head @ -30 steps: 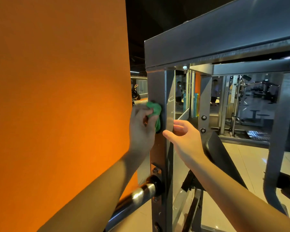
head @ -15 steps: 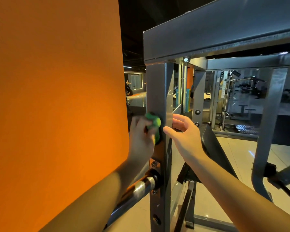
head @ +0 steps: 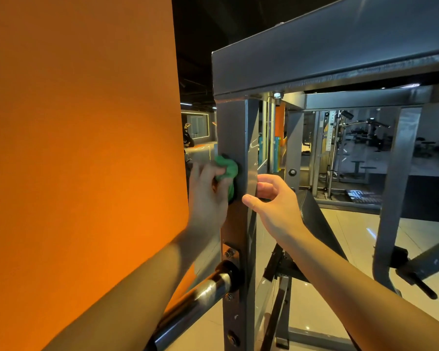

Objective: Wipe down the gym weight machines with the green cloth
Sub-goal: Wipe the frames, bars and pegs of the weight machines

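The weight machine is a frame of square steel tube painted a dull grey. Its upright post [head: 235,138] is flat-faced and scuffed, with pale scratches along its shinier side face. A heavy top beam [head: 340,54] of the same boxy tube crosses above it, with a rough weld seam along its lower edge. Low on the post a round chrome bar [head: 203,297] juts out towards the camera, smooth and glossy with a bright glare on it, and it is fixed through a plate held by small bolts [head: 230,253]. Behind the post a black padded backrest [head: 314,219] leans at a slant, matte and slightly grained. The floor tiles [head: 416,236] are pale and polished, and a plain orange wall [head: 81,148] fills the left side.

The green cloth [head: 227,171] is soft and bunched into a wad, pressed against the post's front face at about mid-height. The left hand [head: 208,191] grips it with curled fingers; the wad bulges above and to the right of the knuckles, between hand and steel. The right hand [head: 276,203] is just across the post at nearly the same height, apart from the cloth. Its fingers curl onto the side face and its thumb reaches across the front corner, holding the post
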`<state>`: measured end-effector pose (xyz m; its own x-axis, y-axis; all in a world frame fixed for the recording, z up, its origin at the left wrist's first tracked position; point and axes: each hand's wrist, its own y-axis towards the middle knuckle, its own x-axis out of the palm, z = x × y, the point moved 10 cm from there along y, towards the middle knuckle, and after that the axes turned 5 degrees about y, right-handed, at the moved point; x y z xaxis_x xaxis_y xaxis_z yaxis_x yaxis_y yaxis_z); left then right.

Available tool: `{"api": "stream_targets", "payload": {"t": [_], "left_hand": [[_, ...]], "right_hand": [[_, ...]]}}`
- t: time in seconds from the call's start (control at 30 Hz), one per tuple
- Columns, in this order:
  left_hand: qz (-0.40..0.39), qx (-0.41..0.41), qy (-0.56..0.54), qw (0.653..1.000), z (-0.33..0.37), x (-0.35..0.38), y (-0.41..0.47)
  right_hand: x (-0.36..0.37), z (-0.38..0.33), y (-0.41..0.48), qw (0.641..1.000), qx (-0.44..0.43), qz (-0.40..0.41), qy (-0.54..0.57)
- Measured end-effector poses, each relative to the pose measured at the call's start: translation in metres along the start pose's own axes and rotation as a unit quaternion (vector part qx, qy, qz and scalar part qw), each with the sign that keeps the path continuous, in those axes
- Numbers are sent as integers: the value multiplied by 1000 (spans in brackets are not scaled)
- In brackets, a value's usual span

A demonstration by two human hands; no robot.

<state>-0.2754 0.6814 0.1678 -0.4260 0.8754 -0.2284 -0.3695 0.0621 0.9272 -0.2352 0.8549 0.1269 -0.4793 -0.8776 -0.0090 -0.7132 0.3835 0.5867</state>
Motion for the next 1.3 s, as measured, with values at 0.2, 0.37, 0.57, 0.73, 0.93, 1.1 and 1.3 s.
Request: {"api": "stream_targets", "payload": {"t": [0.2, 0.37, 0.57, 0.73, 0.93, 1.1, 1.3], "left_hand": [[-127, -77, -41, 988, -13, 21, -71], [-18, -60, -97, 993, 9, -8, 56], [20, 19, -106, 994, 31, -19, 57], [-142, -112, -120, 976, -19, 19, -61], [-261, -193, -22, 946, -50, 16, -94], [-145, -195, -196, 950, -28, -24, -40], [-176, -113, -289, 934, 32, -27, -23]], "right_hand": [[3, 0, -1, 1000, 11, -7, 2], [2, -4, -2, 1000, 6, 0, -20], [0, -5, -2, 999, 1, 8, -34], [3, -7, -4, 1000, 17, 4, -13], [1, -11, -11, 998, 51, 23, -26], [-10, -35, -40, 996, 66, 65, -12], [7, -63, -65, 999, 42, -11, 28]]}}
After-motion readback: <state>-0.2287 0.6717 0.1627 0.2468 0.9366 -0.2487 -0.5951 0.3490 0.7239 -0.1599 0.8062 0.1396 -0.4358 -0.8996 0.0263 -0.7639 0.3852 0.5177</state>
